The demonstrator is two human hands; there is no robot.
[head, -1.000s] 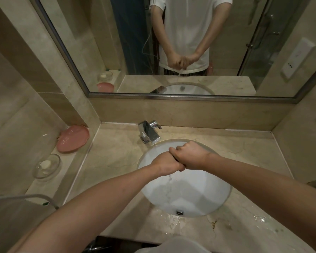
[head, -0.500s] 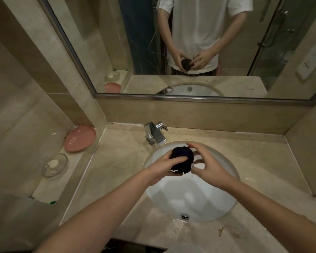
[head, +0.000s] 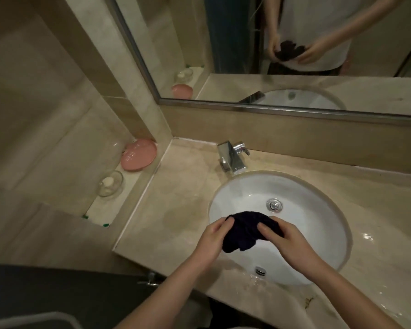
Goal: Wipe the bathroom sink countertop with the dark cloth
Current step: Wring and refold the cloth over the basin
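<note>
Left hand [head: 212, 241] and right hand [head: 285, 243] both grip the bunched cloth [head: 243, 231] above the sink's [head: 318, 210] near-left side. Faucet [head: 231, 156] stands at the countertop's [head: 176, 210] back edge; pink dish [head: 139, 155] and glass dish [head: 110, 184] sit on the left ledge.

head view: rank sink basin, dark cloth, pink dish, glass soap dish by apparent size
1. sink basin
2. dark cloth
3. pink dish, roughly like the cloth; distance differs, so unsure
4. glass soap dish
</note>
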